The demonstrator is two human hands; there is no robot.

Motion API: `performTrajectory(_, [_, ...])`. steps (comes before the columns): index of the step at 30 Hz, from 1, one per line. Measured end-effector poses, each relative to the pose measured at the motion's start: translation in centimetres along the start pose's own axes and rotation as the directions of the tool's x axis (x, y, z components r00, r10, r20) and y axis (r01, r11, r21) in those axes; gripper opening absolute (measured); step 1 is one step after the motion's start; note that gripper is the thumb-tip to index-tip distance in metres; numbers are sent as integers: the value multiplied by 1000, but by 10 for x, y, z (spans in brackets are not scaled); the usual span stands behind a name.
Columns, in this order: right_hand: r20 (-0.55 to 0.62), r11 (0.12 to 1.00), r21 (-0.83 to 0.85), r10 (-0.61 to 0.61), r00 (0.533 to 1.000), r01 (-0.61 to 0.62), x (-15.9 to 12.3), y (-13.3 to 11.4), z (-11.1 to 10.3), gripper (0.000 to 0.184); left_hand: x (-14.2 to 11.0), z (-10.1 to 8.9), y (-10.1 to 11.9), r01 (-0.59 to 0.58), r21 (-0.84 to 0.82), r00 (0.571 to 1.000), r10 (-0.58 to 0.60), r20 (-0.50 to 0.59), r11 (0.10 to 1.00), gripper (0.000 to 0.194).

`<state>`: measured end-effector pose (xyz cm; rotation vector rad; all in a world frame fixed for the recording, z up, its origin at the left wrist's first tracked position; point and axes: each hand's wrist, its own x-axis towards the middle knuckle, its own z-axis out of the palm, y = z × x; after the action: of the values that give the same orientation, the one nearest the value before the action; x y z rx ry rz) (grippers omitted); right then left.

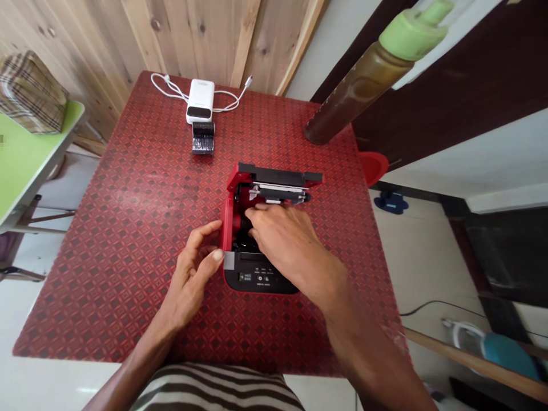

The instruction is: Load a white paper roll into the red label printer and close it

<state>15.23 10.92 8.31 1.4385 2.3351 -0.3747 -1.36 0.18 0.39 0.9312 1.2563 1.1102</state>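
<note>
A small red and black printer (257,277) sits in the middle of the red patterned table (128,228), its lid (278,174) swung open toward the far side. My left hand (194,268) rests against the printer's left side, thumb and fingers pressed on its red wall. My right hand (282,237) reaches down into the open compartment, fingers curled inside around a dark part that I cannot make out. The hand hides most of the interior.
A white power bank (200,100) with a white cable (171,88) lies at the table's far end, a small black ribbed part (202,137) just before it. A tall brown bottle with a green cap (368,80) stands at the far right corner. A green table (25,154) is left.
</note>
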Motion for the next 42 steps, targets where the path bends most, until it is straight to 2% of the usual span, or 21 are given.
performTrajectory(3, [-91,997,73,-30,995,36,-8,5,4,34,1,0,0,-5,0,1000,5,-5,1000,55])
performTrajectory(5, [-187,981,166,-70,980,101,-19,14,7,35,1,0,-1,-13,-1,1000,13,-8,1000,54])
performTrajectory(7, [-285,947,241,-139,948,211,-33,25,10,34,1,0,-1,-19,1,1000,19,-8,1000,52])
performTrajectory(10, [-416,886,258,-258,872,386,-49,41,14,32,1,0,-1,-14,11,1000,14,-12,1000,51])
performTrajectory(13, [-477,855,273,-279,833,442,-53,47,18,29,2,0,-2,-24,0,1000,24,-9,1000,50])
performTrajectory(15, [-486,837,291,-287,825,463,-49,44,20,23,3,0,-3,-42,-11,999,42,-5,999,49])
performTrajectory(18, [-521,807,277,-330,787,521,-41,36,24,18,4,0,-3,-54,-6,998,54,-7,999,47])
performTrajectory(20, [-549,808,264,-323,771,527,-40,32,27,21,4,0,-3,-57,-2,998,57,-12,998,47])
performTrajectory(23, [-619,822,271,-250,745,501,-47,29,33,24,4,-1,-4,-53,-3,998,53,-18,999,49])
performTrajectory(27, [-734,834,278,-135,665,477,-68,24,44,20,2,-3,-6,-24,-54,1000,24,2,998,46])
performTrajectory(31, [-761,867,261,-86,643,425,-84,17,59,23,5,-4,-1,-12,-56,1000,11,-26,998,43])
performTrajectory(33, [-778,874,237,-91,621,425,-86,15,66,25,14,-2,10,-60,-2,995,59,-78,998,45])
performTrajectory(35, [-806,874,211,-97,583,438,-86,14,72,26,28,4,24,-158,71,981,164,-100,985,50])
performTrajectory(38, [-835,887,163,-109,539,433,-85,11,75,26,54,14,47,-302,139,948,313,-65,943,51])
performTrajectory(40, [-836,903,125,-128,534,411,-86,10,74,27,68,19,57,-333,131,939,341,-40,934,46])
performTrajectory(42, [-836,916,83,-150,527,392,-87,8,72,29,76,21,61,-347,127,931,357,-69,929,40])
